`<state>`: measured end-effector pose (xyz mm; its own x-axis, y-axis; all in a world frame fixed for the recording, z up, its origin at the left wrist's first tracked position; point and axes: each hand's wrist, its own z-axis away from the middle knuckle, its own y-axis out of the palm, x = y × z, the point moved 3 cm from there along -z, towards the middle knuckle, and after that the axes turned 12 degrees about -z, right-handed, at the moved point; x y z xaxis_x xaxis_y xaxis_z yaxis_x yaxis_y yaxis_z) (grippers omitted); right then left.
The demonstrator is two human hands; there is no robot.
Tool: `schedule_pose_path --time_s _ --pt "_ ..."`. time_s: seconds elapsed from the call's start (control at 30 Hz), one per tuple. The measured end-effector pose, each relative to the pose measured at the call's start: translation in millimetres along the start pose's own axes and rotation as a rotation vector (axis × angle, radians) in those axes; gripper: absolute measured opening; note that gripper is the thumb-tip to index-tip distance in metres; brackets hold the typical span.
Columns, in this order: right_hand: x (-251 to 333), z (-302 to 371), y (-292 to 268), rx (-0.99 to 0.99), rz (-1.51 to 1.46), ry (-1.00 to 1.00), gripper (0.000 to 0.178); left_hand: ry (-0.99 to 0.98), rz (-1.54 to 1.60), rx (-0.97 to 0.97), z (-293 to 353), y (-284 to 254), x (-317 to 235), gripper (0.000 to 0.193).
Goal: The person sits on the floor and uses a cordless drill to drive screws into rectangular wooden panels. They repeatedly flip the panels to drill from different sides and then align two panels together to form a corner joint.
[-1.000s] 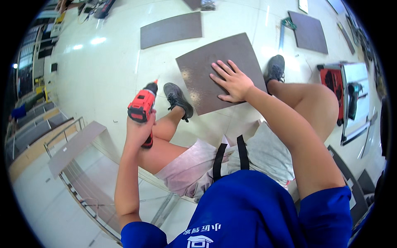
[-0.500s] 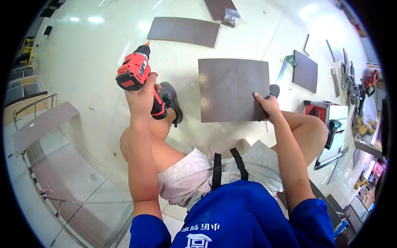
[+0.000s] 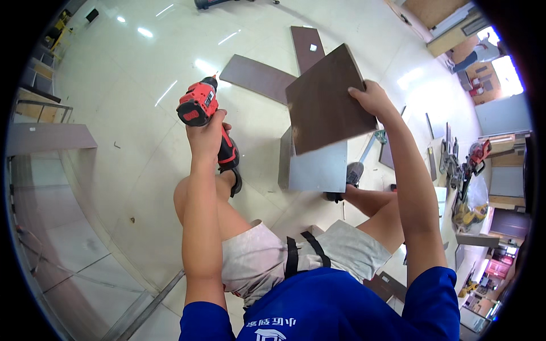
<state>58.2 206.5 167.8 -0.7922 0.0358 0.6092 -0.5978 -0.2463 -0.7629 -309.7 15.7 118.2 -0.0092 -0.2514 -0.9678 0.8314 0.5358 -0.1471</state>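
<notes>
My left hand (image 3: 207,135) is wrapped round the handle of a red and black cordless drill (image 3: 198,102), whose orange-tipped bit points away from me. My right hand (image 3: 373,101) grips the right edge of a brown rectangular board (image 3: 327,105), thumb on its upper face. The board is raised and tilted. Below it, between my feet, stands a box-like piece with a pale grey-blue top (image 3: 318,169), partly hidden by the board. The drill and the board are apart.
Two brown panels lie on the floor ahead, a long panel (image 3: 257,77) and a darker panel (image 3: 305,45). To the right are a red power saw (image 3: 478,152) and a clear plastic bag (image 3: 476,190). Another panel (image 3: 51,137) rests at left. A person (image 3: 482,52) is far right.
The board has been lifted and turned in my right hand, uncovering the grey-blue top beneath. My left hand still holds the drill. The whole view has shifted, showing more of the room's right side.
</notes>
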Motion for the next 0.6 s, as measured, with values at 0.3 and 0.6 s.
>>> schedule_pose_path --time_s 0.3,0.6 --pt "-2 -70 -3 -0.044 -0.171 0.173 0.056 -0.012 0.131 -0.062 5 -21 -1 0.022" --pt "-16 -50 -8 -0.096 0.262 0.034 0.055 0.004 0.090 -0.080 0 -35 4 0.024"
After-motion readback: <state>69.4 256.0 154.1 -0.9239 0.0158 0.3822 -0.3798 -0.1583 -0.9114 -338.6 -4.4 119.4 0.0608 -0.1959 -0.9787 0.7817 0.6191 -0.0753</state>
